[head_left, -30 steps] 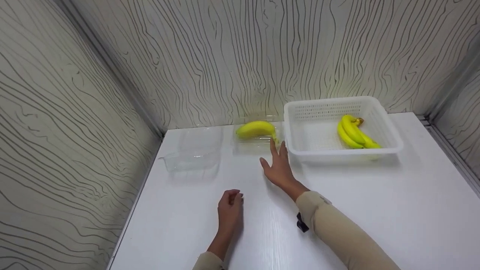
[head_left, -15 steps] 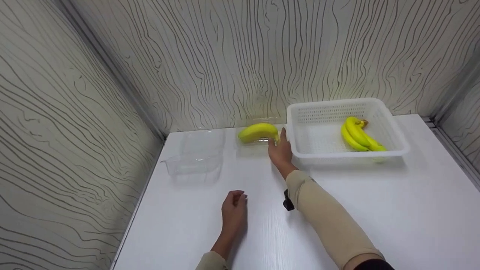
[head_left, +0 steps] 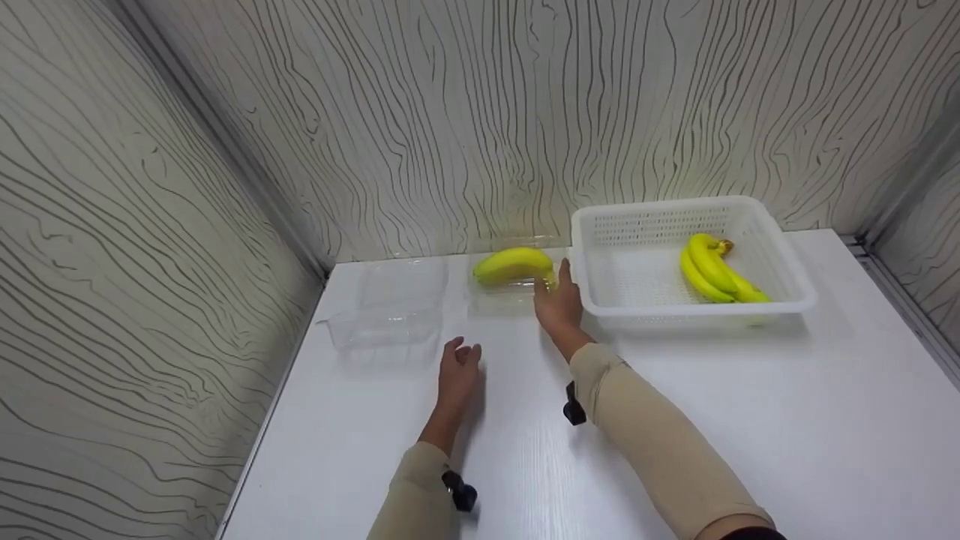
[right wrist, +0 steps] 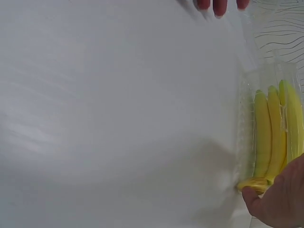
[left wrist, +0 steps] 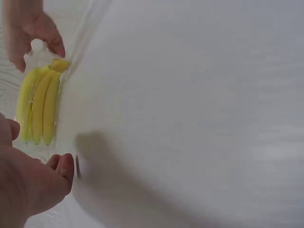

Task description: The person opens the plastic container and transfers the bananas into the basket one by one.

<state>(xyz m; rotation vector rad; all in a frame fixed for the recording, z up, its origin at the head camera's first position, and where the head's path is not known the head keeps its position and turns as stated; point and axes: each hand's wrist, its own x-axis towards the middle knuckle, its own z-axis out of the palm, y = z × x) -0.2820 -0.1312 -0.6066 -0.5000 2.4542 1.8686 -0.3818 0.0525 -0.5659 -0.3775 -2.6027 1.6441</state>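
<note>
In the head view a clear plastic clamshell box point(head_left: 501, 303) with a bunch of yellow bananas point(head_left: 514, 265) in it sits against the back wall. My right hand point(head_left: 560, 306) is at the box's right end, index finger straight and thumb spread apart from it. In the right wrist view that thumb lies by the banana stem point(right wrist: 255, 184). Lower left, my left hand point(head_left: 458, 373) hovers over the white table, fingers loosely bent around nothing. The left wrist view has the left hand point(left wrist: 40, 183) in front and the bananas point(left wrist: 40, 107) lengthwise between both hands.
A second clear clamshell box point(head_left: 382, 328) stands with its lid up at the left. To the right, a white perforated basket point(head_left: 694, 306) contains another banana bunch point(head_left: 712, 271). Patterned walls point(head_left: 480, 112) enclose the table point(head_left: 540, 480) at back and sides.
My right hand has moved forward to the right end of the banana box, then stayed there. My left hand has moved forward over the table, and its fingers have loosened.
</note>
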